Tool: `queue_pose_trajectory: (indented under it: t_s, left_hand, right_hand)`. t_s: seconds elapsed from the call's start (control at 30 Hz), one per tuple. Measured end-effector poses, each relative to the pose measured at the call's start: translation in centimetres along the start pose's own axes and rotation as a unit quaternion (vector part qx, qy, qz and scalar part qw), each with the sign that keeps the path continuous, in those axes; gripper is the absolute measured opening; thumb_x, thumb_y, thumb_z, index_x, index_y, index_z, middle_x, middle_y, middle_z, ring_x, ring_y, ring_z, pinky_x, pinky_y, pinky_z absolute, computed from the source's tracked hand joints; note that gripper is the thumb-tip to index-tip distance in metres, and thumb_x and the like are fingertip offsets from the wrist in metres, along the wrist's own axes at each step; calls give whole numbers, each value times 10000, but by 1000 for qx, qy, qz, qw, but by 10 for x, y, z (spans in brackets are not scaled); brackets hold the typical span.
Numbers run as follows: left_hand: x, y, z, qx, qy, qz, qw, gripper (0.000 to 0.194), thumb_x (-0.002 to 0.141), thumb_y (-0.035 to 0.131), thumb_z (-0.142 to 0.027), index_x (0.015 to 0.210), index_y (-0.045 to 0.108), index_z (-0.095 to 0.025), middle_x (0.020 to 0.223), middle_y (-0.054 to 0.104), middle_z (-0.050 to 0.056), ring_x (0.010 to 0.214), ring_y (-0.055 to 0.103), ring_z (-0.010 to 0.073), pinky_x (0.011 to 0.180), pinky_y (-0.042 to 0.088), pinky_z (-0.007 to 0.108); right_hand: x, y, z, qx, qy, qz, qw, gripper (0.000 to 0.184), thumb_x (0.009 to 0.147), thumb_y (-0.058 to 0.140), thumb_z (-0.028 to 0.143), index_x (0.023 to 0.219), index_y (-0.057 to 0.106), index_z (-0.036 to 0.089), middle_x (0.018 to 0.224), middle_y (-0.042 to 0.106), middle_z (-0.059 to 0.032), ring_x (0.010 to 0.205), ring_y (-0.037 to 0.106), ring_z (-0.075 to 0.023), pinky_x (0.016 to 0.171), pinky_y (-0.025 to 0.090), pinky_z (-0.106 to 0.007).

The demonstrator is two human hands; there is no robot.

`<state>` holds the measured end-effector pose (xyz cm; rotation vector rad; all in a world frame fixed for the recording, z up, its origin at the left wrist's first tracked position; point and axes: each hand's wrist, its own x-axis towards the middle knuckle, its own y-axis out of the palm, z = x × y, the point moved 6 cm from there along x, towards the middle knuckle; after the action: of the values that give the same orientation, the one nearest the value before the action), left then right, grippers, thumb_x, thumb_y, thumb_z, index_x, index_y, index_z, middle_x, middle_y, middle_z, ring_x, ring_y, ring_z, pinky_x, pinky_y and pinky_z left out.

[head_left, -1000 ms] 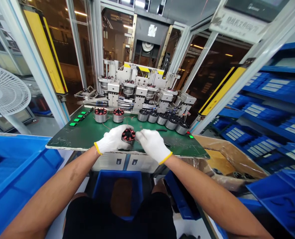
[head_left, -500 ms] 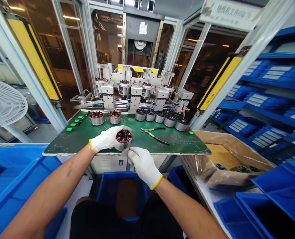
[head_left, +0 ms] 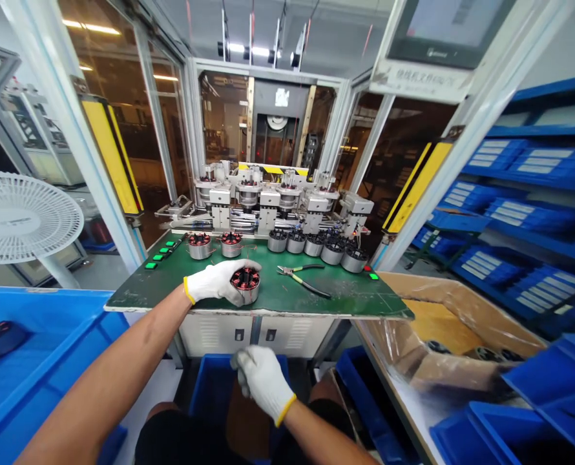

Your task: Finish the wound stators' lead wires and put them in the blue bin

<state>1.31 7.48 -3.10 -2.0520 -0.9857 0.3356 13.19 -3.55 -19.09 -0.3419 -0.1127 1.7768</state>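
Observation:
My left hand, in a white glove with a yellow cuff, is closed around a motor stator. The stator has a silver metal ring with red-brown copper windings inside, and sits at the front edge of the green worktop. Below that edge is my gloved right hand, over a blue bin. Its fingers are curled together, and what they may hold is hidden. Pliers with green and black handles lie to the right of the held stator. Behind it stand two wound stators with loose wire ends.
Several stators with black tops stand at the worktop's back right. A winding machine rises behind them. A cardboard box is at the right, a large blue tub and a white fan at the left.
My right hand has left the stator's lower side and dropped below the worktop edge. My left hand still holds the stator. The camera view has tilted up.

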Motion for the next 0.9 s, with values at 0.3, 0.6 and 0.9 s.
queue_pose_trajectory:
  t_s: [0.3,0.6,0.9]
  left_hand:
    - [-27,8,-15,128,-197,-183,955,760,631,614,-650,1308,458,-344,1286,546,73,1141,536,327,891,450,433]
    - [-12,21,-5,123,-183,-199,955,700,602,673,-592,1235,523,-334,1116,610,91,1002,603,335,758,485,404]
    - [-11,18,-1,62,-98,-157,981,647,649,662,-525,1248,512,-330,1210,586,38,1100,563,286,912,449,400]
  right_hand:
    - [-27,-128,148,-271,-259,-206,904,342,928,391,319,1211,566,241,996,677,-37,703,625,-164,728,508,-293]
    - [38,-74,186,-706,-281,-75,646,262,905,371,161,1004,613,156,897,635,-132,833,621,-276,674,463,-367]
    - [17,-71,144,-717,-234,-77,652,198,843,413,108,941,572,170,751,621,-89,692,625,-288,585,440,-352]
